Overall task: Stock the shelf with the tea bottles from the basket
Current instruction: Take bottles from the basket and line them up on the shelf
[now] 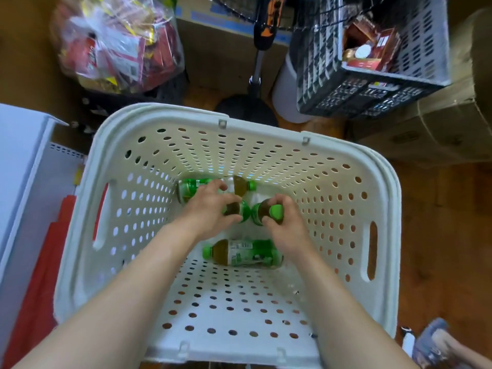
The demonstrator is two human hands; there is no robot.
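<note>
Green-capped tea bottle (269, 213) sits gripped in my right hand (286, 225). My left hand (210, 209) curls round another bottle (237, 210) just beside it, down in the white basket (159, 115).

Both our forearms bare, reaching forward and down from near edge, converging toward middle. Our left hand (210, 209) palm down, fingers curled over bottle (235, 210), thumb at near side, fingertips spread toward far end. Our right hand (285, 222) curled round upright bottle's neck (266, 213), fingers and thumb pinching just below green cap. Hands near each other, not touching. Wrists roughly straight.
</note>
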